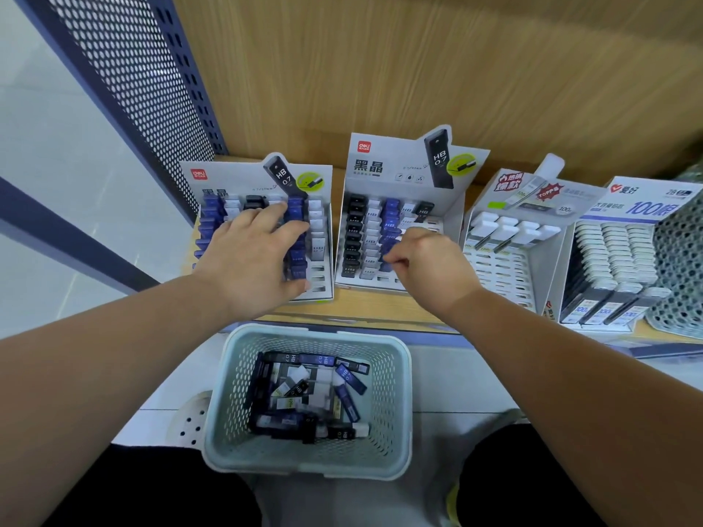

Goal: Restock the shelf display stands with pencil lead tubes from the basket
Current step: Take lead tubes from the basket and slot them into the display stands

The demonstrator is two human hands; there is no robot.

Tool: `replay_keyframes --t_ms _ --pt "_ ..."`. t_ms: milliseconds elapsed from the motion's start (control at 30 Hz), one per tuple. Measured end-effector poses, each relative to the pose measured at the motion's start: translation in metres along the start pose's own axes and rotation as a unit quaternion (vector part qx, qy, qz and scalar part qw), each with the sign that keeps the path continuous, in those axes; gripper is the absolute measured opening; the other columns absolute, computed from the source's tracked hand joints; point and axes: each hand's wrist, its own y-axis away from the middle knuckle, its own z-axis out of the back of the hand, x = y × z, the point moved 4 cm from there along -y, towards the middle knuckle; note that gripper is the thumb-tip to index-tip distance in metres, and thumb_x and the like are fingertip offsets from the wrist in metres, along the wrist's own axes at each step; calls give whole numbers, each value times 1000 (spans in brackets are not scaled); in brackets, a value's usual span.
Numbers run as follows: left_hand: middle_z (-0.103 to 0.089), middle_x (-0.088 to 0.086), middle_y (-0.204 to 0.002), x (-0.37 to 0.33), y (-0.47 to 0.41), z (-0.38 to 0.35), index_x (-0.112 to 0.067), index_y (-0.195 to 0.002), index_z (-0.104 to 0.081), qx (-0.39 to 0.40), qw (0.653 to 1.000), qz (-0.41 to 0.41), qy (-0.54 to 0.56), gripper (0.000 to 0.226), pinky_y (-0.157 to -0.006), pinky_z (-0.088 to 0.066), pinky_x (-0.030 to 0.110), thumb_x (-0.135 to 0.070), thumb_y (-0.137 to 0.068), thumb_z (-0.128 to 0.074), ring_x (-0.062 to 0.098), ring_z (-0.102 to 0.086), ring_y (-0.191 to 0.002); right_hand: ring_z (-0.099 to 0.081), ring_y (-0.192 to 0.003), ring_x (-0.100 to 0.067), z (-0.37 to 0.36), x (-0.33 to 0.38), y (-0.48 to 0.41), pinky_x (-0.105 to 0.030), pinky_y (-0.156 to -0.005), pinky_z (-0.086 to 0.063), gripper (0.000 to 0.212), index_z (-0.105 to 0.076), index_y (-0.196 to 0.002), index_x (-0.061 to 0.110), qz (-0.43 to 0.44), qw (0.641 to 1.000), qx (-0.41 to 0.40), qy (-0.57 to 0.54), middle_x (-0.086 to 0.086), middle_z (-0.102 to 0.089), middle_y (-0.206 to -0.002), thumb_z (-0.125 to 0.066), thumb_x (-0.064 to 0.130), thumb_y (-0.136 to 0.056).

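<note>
Tubes (pixel 348 378): slim, blue/black/white, HB 0.7; L hand (pixel 251 260) flat on stand (pixel 228 176), R hand (pixel 422 264) pinch-grip on blue tube (pixel 388 248).

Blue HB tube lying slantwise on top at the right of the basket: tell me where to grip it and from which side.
Pinch the blue HB tube across its long edges near the middle, coming straight down from above. It lies flat, label up, on top of the pile, so those edges are exposed, while the basket walls block any sideways approach.
</note>
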Motion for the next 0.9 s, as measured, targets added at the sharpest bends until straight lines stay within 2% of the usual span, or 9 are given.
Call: replay_keyframes --t_ms 100,200,333,433,500,600,667,767,900 --pt "-16 2 -164 3 2 0 -36 -153 -24 9 1000 -3 -7 88 -117 -26 52 -68 -80 -61 30 -24 -144 -66 -89 -32 4 4 4 -30 -72 -45 21 -79 -107 15 7 1000 -20 15 -9 -68 -106 -61 12 -97" --pt "-12 0 -165 12 6 1 -39 -155 -17 25 1000 -8 -10 92 -116 -27 55 -69 -79 -60 31 -21 -147 -66 -78 -31 17 11 12 -33 -64 -50 13 -76 -98 14 35 995 -88 21 -7 -69 -96 -66 19 -93" --pt "-23 5 -163 33 29 6 -37 -154 -23 17 1000 8 -4 90 -115 -31 52 -62 -79 -66 33 -29 -144 -54 -63 -13 14 24 31 -32 -62 -52 11 -74 -89 20 75 994 -72 -31 3 -66 -84 -66 28 -89" --pt "-32 7 -158 47 61 6 -31 -151 -35 10 1000 4 -3 84 -112 -35 52 -50 -79 -72 34 -35 -140 -59 -66 -11 -19 27 62 -35 -68 -56 15 -75 -97 22 67 996 36 -55 6 -66 -87 -67 33 -90" --pt "-41 10 -153 56 86 3 -27 -145 -46 -8 1000 11 19 74 -109 -39 52 -48 -79 -73 37 -43 -135 -65 -81 -15 -48 34 84 -36 -76 -55 22 -72 -106 22 71 984 161 -23 5 -66 -99 -65 38 -92" --pt "-52 7 -140 68 120 -12 -25 -134 -55 -20 996 31 79 64 -102 -45 52 -57 -78 -57 37 -53 -122 -60 -110 -19 -87 44 98 -33 -91 -48 41 -65 -128 20 66 946 316 16 1 -62 -122 -64 46 -96" --pt "-52 4 -136 78 141 -28 -29 -134 -53 -10 992 66 110 65 -102 -45 51 -59 -76 -53 35 -54 -119 -56 -117 -22 -109 46 97 -33 -98 -45 51 -60 -134 16 16 929 371 -3 -3 -59 -130 -64 49 -95" --pt "-50 6 -138 90 163 -54 -27 -133 -54 28 984 126 125 61 -104 -45 47 -53 -79 -66 34 -53 -122 -56 -115 -25 -146 40 96 -33 -97 -46 55 -54 -140 12 -46 900 433 -23 -5 -57 -128 -69 40 -95" --pt "-52 -2 -134 93 178 -92 -29 -140 -47 161 949 184 201 62 -96 -46 33 -52 -86 -66 21 -58 -113 -58 -120 -39 -194 30 100 -48 -104 -49 47 -55 -136 0 -107 869 481 -42 -24 -59 -134 -68 23 -96"
